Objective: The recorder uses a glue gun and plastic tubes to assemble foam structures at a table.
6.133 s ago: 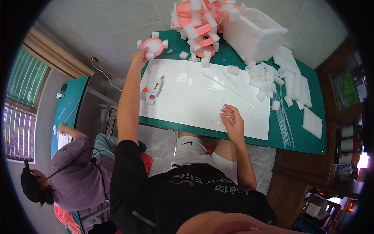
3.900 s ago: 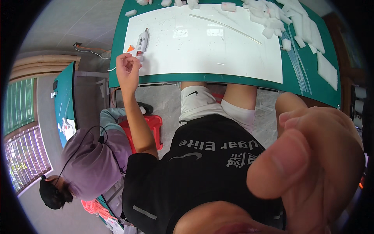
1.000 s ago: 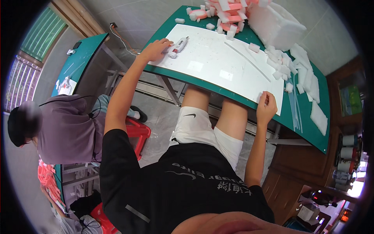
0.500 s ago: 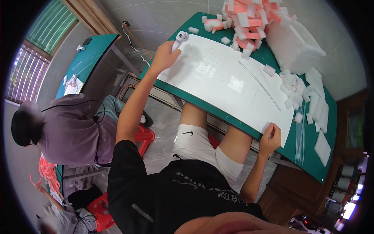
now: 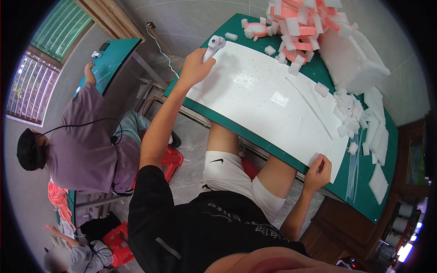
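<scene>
My left hand (image 5: 197,67) is closed round the handle of a white glue gun (image 5: 214,46), held over the far left corner of a white board (image 5: 255,109). The gun's round rear end faces up. At the board's near right edge rests my right hand (image 5: 318,173), its fingers curled inward; whatever they may hold is hidden. One long, thin clear stick (image 5: 309,108) lies on the board between the hands, on the far side. A small white foam block (image 5: 322,89) sits near the board's far edge.
The board lies on a green table (image 5: 182,101). Pink foam rings with white blocks (image 5: 296,27) are heaped at the back, beside a large white foam stack (image 5: 353,59). Foam scraps (image 5: 348,109) and clear sticks (image 5: 353,177) lie at right. A co-worker (image 5: 91,150) sits at left.
The co-worker at left has stretched an arm out over the other green table. My view has shifted slightly; both my hands keep their places at the board.
</scene>
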The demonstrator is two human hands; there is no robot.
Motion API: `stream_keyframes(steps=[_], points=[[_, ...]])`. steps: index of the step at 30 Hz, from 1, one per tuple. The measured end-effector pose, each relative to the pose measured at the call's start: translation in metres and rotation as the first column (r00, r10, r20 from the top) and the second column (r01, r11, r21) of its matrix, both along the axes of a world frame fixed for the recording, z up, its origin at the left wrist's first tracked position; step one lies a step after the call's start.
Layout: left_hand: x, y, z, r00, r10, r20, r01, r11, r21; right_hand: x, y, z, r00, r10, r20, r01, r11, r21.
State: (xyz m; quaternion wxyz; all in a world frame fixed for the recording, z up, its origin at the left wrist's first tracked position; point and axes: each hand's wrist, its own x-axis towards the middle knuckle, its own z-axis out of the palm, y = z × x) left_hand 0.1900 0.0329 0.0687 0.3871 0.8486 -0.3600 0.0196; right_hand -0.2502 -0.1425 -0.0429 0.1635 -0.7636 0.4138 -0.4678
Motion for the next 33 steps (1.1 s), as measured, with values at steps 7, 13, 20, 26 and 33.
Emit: stream_keyframes(steps=[7,13,20,26,33], points=[[0.013,-0.014,-0.024,0.993,-0.060,0.097,0.070,0.992,-0.104,-0.002,-0.002,-0.003,1.000,0.001,-0.021,-0.002,0.999,-0.044],[-0.012,-0.017,-0.060,0.873,-0.213,0.439,0.250,0.968,-0.028,0.001,0.000,-0.002,0.999,0.030,-0.013,-0.031,0.998,-0.062],[-0.017,-0.022,-0.075,0.871,-0.271,0.409,0.267,0.961,0.069,0.002,0.000,0.000,0.998,0.007,-0.057,-0.009,0.999,-0.039],[-0.017,-0.027,-0.081,0.926,-0.230,0.299,0.231,0.972,0.033,0.006,-0.001,0.004,1.000,0.022,-0.007,-0.022,0.998,-0.052],[-0.013,-0.022,-0.071,0.935,-0.353,0.043,0.353,0.936,0.015,0.002,-0.006,0.023,0.994,0.110,0.007,-0.110,0.991,0.073]])
